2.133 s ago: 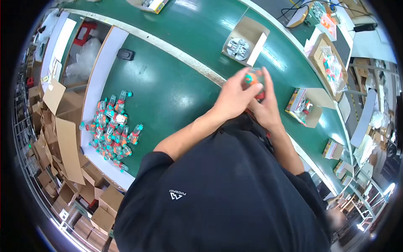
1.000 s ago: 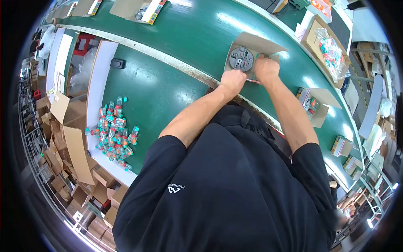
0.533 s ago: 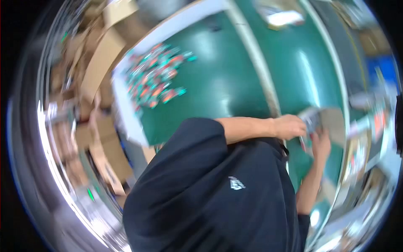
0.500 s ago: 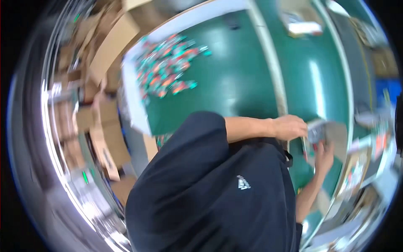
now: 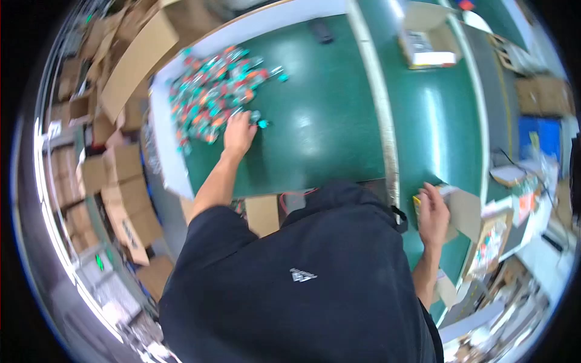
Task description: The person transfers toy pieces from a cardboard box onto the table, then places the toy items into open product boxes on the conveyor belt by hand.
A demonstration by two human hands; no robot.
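My left hand (image 5: 239,134) reaches to the near right edge of a pile of small parts (image 5: 212,91) with teal, orange, red and clear pieces. Its fingers are bent down and drawn together among the parts, and whatever lies under the fingertips is hidden. Just beside it lies a teal-ended part (image 5: 262,123). On the right, my right hand (image 5: 434,215) is above an open cardboard box (image 5: 466,212), which it partly covers. The fingers there look stretched and slightly apart, with nothing visible in them.
A pale divider (image 5: 378,103) runs along the green table (image 5: 321,115). Near the far edge lies a dark object (image 5: 321,31). Another open box (image 5: 431,39) stands at the far right. Cartons (image 5: 130,169) are stacked to the left, and a tray of small items (image 5: 489,245) sits at right.
My left hand has left the box on the right and swung across to the pile on the left. My right hand stays by the box, its fingers now higher and clear of the interior.
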